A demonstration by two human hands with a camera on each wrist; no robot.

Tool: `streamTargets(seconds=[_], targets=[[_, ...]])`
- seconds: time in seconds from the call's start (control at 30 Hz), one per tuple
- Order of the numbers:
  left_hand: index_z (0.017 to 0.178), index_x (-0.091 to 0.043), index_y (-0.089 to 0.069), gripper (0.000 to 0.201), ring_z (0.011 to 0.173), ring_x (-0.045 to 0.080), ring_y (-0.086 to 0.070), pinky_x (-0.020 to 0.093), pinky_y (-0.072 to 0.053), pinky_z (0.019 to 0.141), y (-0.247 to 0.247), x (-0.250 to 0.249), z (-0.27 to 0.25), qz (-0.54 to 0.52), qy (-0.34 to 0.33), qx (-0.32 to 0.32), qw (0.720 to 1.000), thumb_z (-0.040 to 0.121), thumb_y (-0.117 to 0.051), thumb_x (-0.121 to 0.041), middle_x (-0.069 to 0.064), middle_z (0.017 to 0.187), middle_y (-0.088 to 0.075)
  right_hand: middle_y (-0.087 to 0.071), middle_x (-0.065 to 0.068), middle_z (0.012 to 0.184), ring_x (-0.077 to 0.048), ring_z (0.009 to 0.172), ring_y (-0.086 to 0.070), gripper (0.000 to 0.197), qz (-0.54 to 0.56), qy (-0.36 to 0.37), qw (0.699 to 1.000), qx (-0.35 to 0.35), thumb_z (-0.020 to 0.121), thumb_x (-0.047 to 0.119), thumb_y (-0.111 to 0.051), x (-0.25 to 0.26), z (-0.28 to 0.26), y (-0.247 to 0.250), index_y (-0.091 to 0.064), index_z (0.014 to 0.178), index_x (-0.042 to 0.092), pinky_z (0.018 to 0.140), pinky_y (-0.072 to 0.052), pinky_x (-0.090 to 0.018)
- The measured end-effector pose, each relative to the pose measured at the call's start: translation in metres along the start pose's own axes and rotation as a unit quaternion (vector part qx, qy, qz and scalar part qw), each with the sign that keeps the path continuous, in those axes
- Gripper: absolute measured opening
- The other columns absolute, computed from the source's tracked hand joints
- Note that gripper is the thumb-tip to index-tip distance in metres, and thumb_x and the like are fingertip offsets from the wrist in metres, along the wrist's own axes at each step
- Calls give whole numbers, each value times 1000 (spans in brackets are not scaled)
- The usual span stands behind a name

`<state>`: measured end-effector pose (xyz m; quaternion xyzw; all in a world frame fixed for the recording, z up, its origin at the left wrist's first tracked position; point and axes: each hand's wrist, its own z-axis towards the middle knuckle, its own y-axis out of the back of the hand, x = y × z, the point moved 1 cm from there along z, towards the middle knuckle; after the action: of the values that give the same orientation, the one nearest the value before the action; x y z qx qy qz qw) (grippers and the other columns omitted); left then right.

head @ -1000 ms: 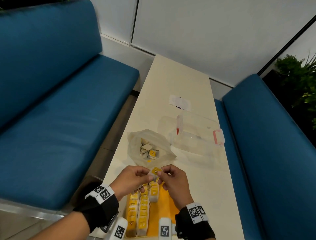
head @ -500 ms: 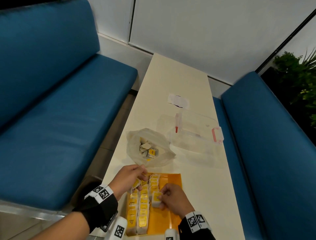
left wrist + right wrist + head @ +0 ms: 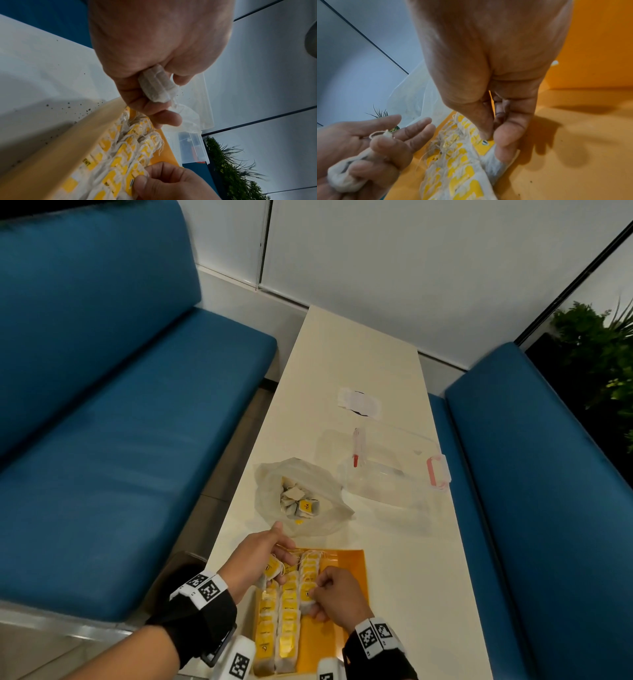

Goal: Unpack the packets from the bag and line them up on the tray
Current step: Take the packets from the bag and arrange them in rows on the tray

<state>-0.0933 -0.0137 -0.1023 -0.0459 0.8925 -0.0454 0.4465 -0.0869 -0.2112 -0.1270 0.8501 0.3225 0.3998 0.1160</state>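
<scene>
An orange tray (image 3: 347,565) lies at the near end of the table, with rows of yellow-labelled tea packets (image 3: 287,621) lined up on its left half. My right hand (image 3: 317,599) pinches one packet (image 3: 494,161) between thumb and forefinger, low at the near end of the third row. My left hand (image 3: 279,565) hovers over the tray's far left corner, its fingers curled round another packet (image 3: 157,86). Behind the tray the thin plastic bag (image 3: 318,481) lies open with several packets (image 3: 299,503) inside.
A clear plastic box with red latches (image 3: 394,467) stands right of the bag, and a white paper (image 3: 359,404) lies farther back. Blue benches (image 3: 120,440) (image 3: 548,508) flank the narrow cream table (image 3: 394,559). A plant (image 3: 599,354) is at the far right.
One second ago both hands held packets together above the tray's far edge. The right hand has since come down and back with one packet to the third row; the left stays near the far corner.
</scene>
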Motion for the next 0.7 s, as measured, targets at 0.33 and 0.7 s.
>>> streamTargets(seconds=[0.33, 0.7], targets=[[109, -14, -70, 70, 58, 27, -65, 40, -56, 69, -3, -2, -2, -2, -35, 12, 999, 103, -20, -63, 19, 93, -76, -69, -1, 77, -16, 71, -68, 14, -77, 84, 987, -114, 82, 24, -72, 18, -12, 7, -62, 81, 16, 63, -55, -29], [111, -34, -65, 63, 95, 15, -67, 29, -51, 81, -20, -15, -10, 114, -167, 18, 979, 95, -16, -71, 0, 104, -68, -73, -9, 70, -15, 67, -68, 10, 5, 188, 982, 4, 76, 18, -74, 72, -43, 8, -69, 73, 10, 70, -54, -29]])
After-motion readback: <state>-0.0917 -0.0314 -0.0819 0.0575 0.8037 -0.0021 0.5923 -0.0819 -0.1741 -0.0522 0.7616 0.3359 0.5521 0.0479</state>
